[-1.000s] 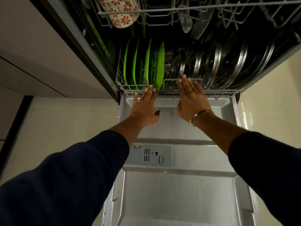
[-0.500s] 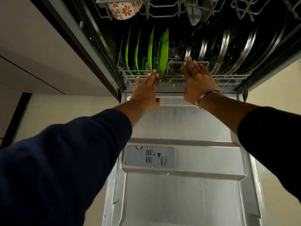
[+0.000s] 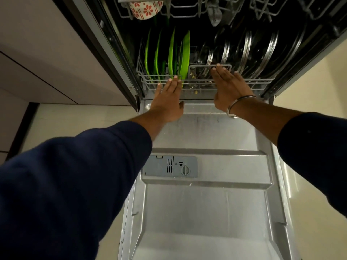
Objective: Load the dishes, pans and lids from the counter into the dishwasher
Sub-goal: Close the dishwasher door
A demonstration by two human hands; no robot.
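At lower rack front | left hand, right hand flat | no readable writing

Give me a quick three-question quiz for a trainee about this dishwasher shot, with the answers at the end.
1. True or false: both hands lie flat with straight fingers against the front of the lower rack.
2. Which stands nearer the left hand: A) the green plates, B) the steel-rimmed lids?
3. Fill in: the cup with red flowers sits in the ____ rack.

Key: 1 true; 2 A; 3 upper. The right hand wears a metal bangle, and the open door lies below both.
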